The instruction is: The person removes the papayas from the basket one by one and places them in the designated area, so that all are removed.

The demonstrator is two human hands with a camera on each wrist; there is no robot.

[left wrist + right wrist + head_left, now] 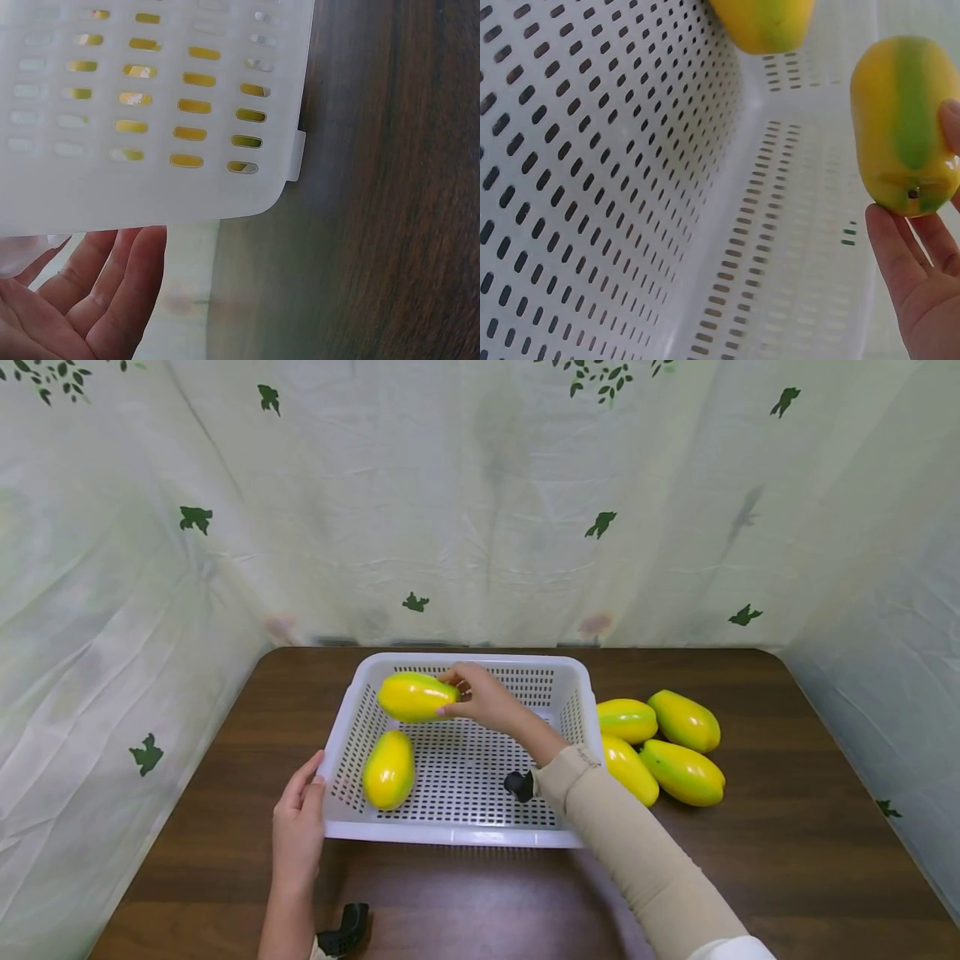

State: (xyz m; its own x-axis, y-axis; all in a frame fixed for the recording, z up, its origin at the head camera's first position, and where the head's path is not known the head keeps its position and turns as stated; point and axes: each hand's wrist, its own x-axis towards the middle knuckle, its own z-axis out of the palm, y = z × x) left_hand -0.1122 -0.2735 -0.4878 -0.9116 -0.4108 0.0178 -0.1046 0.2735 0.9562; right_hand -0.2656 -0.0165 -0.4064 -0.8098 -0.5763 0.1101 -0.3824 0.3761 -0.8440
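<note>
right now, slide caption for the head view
Left hand holds the white basket; right hand grips a yellow fruit.

In the head view, a beige right sleeve covers the near right corner of the white plastic basket, whose right side partly hides two yellow-green fruits. The right hand conceals one end of its held fruit. The left-wrist view crops the basket and left hand.
</note>
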